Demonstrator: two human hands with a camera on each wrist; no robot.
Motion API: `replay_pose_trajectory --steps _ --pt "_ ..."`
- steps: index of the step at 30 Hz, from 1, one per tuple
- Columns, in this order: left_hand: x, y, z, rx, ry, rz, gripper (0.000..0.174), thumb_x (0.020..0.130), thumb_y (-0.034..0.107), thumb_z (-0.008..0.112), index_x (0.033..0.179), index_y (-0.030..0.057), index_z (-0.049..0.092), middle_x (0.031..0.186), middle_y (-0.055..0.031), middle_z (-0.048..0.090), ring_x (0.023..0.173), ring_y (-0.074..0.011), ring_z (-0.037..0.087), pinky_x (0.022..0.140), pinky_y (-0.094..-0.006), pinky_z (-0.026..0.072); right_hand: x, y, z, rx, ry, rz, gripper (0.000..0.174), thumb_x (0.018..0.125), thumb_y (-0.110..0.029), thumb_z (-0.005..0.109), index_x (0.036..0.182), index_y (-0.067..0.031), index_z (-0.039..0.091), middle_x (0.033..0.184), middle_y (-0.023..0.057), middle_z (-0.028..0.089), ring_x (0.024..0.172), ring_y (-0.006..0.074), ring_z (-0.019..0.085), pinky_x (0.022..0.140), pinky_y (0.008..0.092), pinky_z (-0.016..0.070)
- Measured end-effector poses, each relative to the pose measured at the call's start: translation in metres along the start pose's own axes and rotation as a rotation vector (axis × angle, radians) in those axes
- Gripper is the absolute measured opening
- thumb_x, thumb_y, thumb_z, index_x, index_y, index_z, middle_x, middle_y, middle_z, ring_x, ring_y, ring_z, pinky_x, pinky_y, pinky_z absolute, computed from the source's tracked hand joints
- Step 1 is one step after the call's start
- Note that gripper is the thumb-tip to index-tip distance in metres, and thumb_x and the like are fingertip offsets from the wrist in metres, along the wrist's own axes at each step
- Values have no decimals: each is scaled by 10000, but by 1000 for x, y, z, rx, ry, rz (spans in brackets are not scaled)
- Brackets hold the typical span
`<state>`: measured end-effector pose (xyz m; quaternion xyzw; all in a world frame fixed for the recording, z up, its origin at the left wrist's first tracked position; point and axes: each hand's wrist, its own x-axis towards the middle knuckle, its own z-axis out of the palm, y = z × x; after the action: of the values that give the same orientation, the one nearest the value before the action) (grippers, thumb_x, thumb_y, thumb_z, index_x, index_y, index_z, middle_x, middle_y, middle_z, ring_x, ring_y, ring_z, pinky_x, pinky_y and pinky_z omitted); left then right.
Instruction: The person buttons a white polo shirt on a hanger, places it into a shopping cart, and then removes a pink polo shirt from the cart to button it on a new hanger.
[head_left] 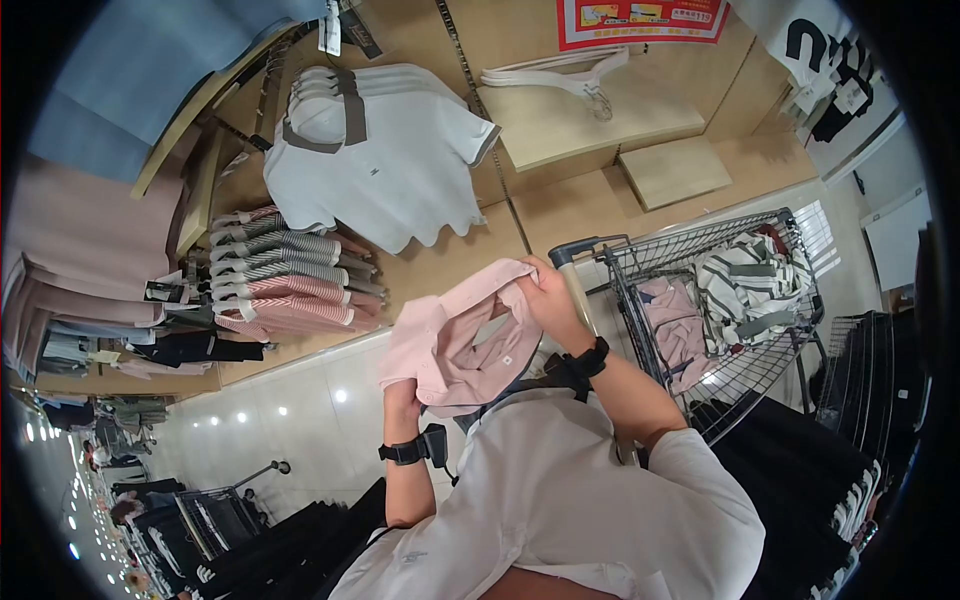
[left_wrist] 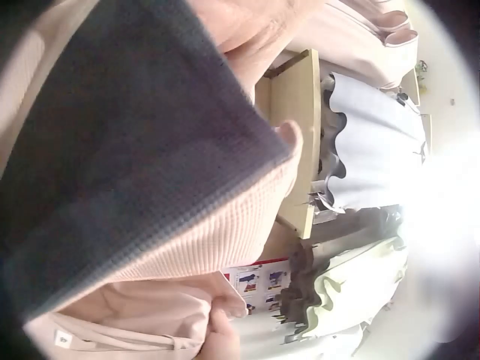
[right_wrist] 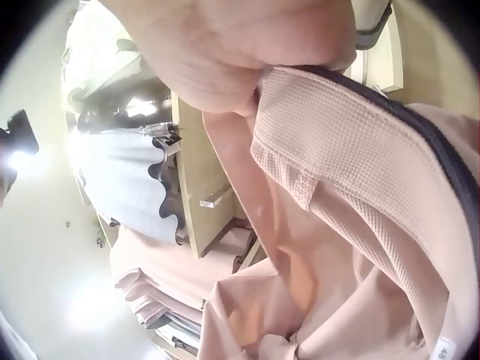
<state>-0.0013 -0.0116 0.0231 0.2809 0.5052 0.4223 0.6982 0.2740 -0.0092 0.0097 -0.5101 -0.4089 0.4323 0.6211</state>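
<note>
A pink shirt (head_left: 450,340) with a small white tag inside hangs bunched between both hands. My right hand (head_left: 548,295) grips its upper right edge; in the right wrist view that hand (right_wrist: 247,52) holds dark-edged, ribbed pink cloth (right_wrist: 352,142). On the other side, my left hand (head_left: 402,396) holds the lower left part, its fingers mostly covered by fabric. A wide dark grey band on the shirt (left_wrist: 210,240) fills much of the left wrist view, hiding most of the left hand (left_wrist: 255,34).
A wire cart (head_left: 720,395) with pink and striped clothes stands at the right. White polo shirts (head_left: 375,150) and striped shirts (head_left: 290,275) hang ahead on the left. White hangers (head_left: 560,75) lie on a wooden shelf (head_left: 650,120). Dark garments (head_left: 790,480) hang at the lower right.
</note>
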Motion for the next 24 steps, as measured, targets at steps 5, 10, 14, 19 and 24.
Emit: replay_pose_trajectory --steps 5,10,14,19,24 --pt "-3 -17 -14 82 -63 -113 428 929 177 617 1310 14 512 1222 -61 609 1076 -168 607 917 -311 502 -2 -11 0 -59 59 -40 149 954 -60 545 1067 26 591 908 36 654 854 69 579 762 228 470" --pt "2 -53 -52 227 83 -104 412 867 61 609 1252 -55 523 1210 -136 611 1054 -228 622 898 -339 516 -1 -11 0 -60 127 -114 183 918 -68 561 1069 31 590 826 144 674 758 145 643 689 283 496" --pt "10 -66 -62 326 1 -101 469 834 56 609 1261 -95 488 1212 -195 598 1074 -264 616 892 -340 510 1 -2 -1 -61 141 -150 188 906 -57 550 1070 26 590 805 149 669 734 159 647 677 289 497" --pt "28 -101 -56 1195 188 1 802 818 374 732 1327 -139 385 1283 -278 522 1162 -311 554 955 -371 463 -4 -13 2 -107 93 -89 181 885 -64 558 1050 -9 604 723 152 651 647 229 653 615 324 497" --pt "18 -99 8 955 -171 -67 984 794 480 746 1363 -178 287 1278 -290 508 1174 -317 541 981 -346 441 -19 -16 14 -448 -254 -323 302 810 -49 562 1108 -102 579 687 168 619 623 346 625 543 412 473"
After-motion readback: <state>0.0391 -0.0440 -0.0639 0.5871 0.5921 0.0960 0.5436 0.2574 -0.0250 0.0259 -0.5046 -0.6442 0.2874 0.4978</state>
